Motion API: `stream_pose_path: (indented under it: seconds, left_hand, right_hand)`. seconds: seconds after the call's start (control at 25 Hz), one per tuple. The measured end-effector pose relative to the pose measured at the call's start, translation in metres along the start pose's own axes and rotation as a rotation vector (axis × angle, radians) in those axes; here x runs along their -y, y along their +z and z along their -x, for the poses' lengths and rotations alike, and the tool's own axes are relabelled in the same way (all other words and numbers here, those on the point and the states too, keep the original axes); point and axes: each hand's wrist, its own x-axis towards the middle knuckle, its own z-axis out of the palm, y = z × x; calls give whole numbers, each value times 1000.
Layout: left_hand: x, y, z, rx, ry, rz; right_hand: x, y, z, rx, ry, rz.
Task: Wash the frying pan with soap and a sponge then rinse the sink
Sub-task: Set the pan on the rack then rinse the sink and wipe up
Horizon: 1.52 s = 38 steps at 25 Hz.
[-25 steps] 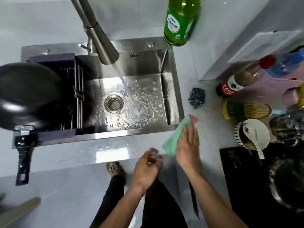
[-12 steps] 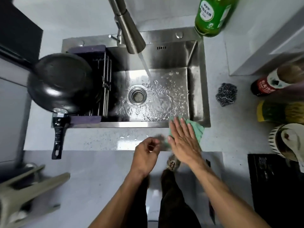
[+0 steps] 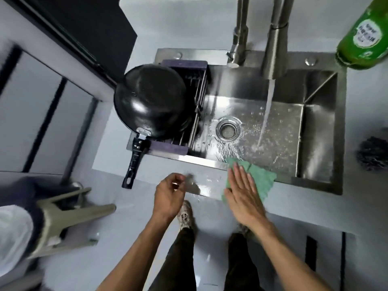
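The black frying pan (image 3: 151,101) lies upside down on a drying rack (image 3: 197,114) over the left part of the steel sink (image 3: 319,131), its handle (image 3: 134,162) pointing toward me. Water runs from the tap (image 3: 275,49) into the basin beside the drain (image 3: 228,128). A green cloth (image 3: 262,177) lies on the sink's front rim, and my right hand (image 3: 241,192) presses flat on it with straight fingers. My left hand (image 3: 168,194) hovers over the wet counter edge, fingers loosely curled, holding nothing that I can see.
A green soap bottle (image 3: 365,36) stands at the back right corner of the sink. A steel wool scrubber (image 3: 373,153) lies on the counter at the right. A stool (image 3: 69,211) stands on the floor at the left. My feet show below the counter edge.
My right hand has slid the green cloth leftward along the counter onto the sink's front rim. The view has swung left. My left hand has stayed near the counter edge.
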Motion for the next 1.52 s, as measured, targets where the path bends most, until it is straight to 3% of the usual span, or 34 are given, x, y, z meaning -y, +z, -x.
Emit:
stream_pose_path:
  seconds: [0.08, 0.2, 0.24, 0.4, 0.68, 0.76, 0.84, 0.92, 1.0, 1.08, 1.16, 1.28, 1.44, 1.52]
  left_hand:
    - [22, -37, -26, -127, 11, -70]
    - [64, -85, -67, -243, -49, -419]
    - [76, -99, -79, -194, -91, -475]
    - [104, -139, -113, 73, -71, -395]
    - [89, -176, -126, 265, -5, -176]
    - [87, -184, -131, 285, 9, -182]
    - [87, -190, -139, 301, 10, -172]
    - [86, -193, -145, 362, 6, -139]
    - [86, -197, -149, 481, -49, 47]
    - [83, -197, -152, 606, -140, 283]
    - [88, -191, -158, 656, -126, 272]
    - [103, -181, -166, 577, 161, -159]
    - [115, -200, -198, 143, 324, -572]
    - [117, -210, -215, 28, 390, -718]
  right_hand:
    - [-28, 3, 13, -108, 27, 128]
    - [-20, 8, 14, -195, 289, 157]
    - [6, 15, 4, -200, 320, 150]
    - [132, 56, -57, -167, 157, 171]
    - [262, 83, -116, -62, 111, 79]
    - [282, 85, -129, -7, 10, -73]
    - [303, 72, -145, 17, 4, -429]
    - [311, 44, -149, -109, 314, -920]
    - [312, 24, -147, -106, 565, -1208]
    - [313, 15, -148, -32, 620, -1181]
    - [316, 15, -152, -15, 655, -1028]
    - [319, 13, -155, -23, 678, -844]
    - [322, 10, -153, 20, 675, -718]
    - [326, 12, -153, 57, 664, -612]
